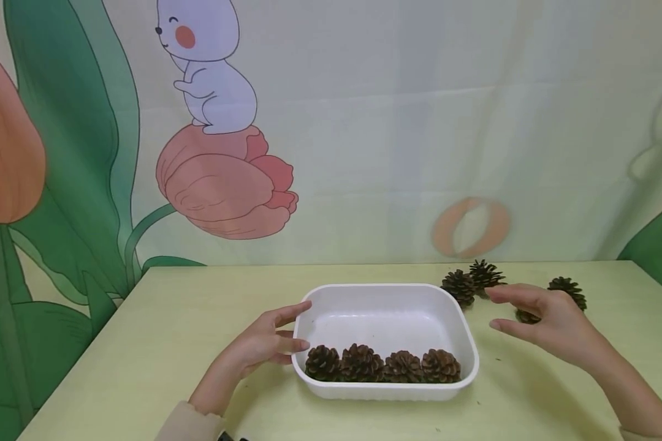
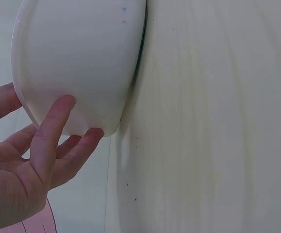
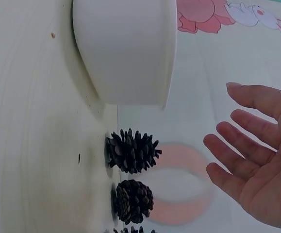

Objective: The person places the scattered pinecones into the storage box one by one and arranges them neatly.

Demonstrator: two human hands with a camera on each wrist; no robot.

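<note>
My left hand holds the left end of a white plastic tray. In the left wrist view, one digit reaches past the tray's rim while other fingers of the left hand lie against its outer wall. Several brown pine cones sit in a row along the near side inside the tray. My right hand hovers right of the tray, thumb and fingers apart, holding nothing. Fingers spread loosely, the right hand is apart from the pine cones in the right wrist view.
Two pine cones stand at the tray's far right corner. More pine cones lie behind the right hand, partly covered by it. The pale wooden table ends at a printed curtain. Small dark crumbs dot the tabletop.
</note>
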